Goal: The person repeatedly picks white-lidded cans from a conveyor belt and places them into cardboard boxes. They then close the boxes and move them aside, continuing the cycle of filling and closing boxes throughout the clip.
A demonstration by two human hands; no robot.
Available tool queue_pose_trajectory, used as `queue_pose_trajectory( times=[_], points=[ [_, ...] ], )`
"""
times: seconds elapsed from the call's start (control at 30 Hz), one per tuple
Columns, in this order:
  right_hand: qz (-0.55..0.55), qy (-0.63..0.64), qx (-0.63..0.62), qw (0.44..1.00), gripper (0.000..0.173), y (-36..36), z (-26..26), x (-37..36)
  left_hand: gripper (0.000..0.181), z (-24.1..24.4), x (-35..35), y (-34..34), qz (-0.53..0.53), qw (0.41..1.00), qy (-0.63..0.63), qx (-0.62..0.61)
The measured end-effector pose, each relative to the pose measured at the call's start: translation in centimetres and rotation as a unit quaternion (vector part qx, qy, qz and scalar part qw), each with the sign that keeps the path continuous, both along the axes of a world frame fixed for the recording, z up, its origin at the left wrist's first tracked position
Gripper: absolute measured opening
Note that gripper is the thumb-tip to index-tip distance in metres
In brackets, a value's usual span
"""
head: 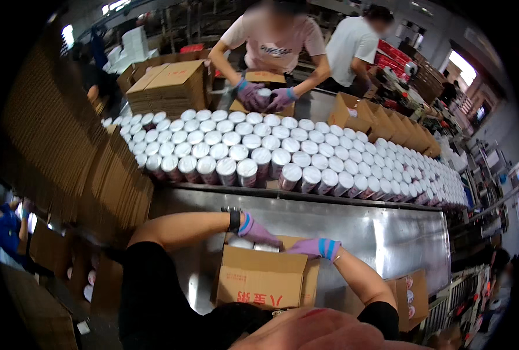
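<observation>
A cardboard box (263, 273) with red printing stands with its flaps up on a metal worktable (351, 236) before me. My left hand (259, 232), in a purple glove with a blue cuff, reaches into the box from its far left side, above white-topped cans (266, 247). My right hand (309, 247), gloved alike, is at the far right of the opening, its fingertips hidden behind a flap. Whether either hand grips a can or a flap does not show. Beyond the table's far edge stand rows of white-lidded cans (247, 168), upright and close together.
Flattened cardboard (124, 175) is stacked at the left. Across the cans a co-worker in purple gloves holds a can over a box. Open cartons (386, 120) line the far right side, and a box of cans (410, 299) stands at the near right. Folded boxes (167, 87) are piled at the back left.
</observation>
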State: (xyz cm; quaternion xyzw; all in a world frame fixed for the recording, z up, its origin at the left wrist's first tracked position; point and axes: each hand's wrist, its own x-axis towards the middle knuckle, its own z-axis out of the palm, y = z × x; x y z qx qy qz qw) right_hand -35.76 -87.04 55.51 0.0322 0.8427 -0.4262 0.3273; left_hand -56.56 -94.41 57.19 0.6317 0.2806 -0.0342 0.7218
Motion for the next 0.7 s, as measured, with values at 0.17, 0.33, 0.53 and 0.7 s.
queue_pose_trajectory(
  times=[0.17,0.33,0.53,0.7],
  points=[
    [-0.158,-0.067,-0.027,0.985,0.04,-2.1,2.3,0.2,0.048,3.1,2.3,-2.5,-0.154,0.969,0.014,0.193],
    [-0.53,0.15,-0.023,0.834,0.035,-0.5,-0.3,4.8,0.043,-5.6,1.0,-3.5,-0.023,0.955,0.0,0.296],
    [-0.458,0.092,-0.06,0.882,0.032,-3.1,1.2,6.9,0.044,-5.3,0.5,-4.7,-0.04,0.965,0.102,0.238],
    [-0.383,0.348,-0.109,0.849,0.029,-4.3,-2.1,9.1,0.039,5.4,-1.5,-8.6,0.468,0.76,0.148,0.427]
  ],
)
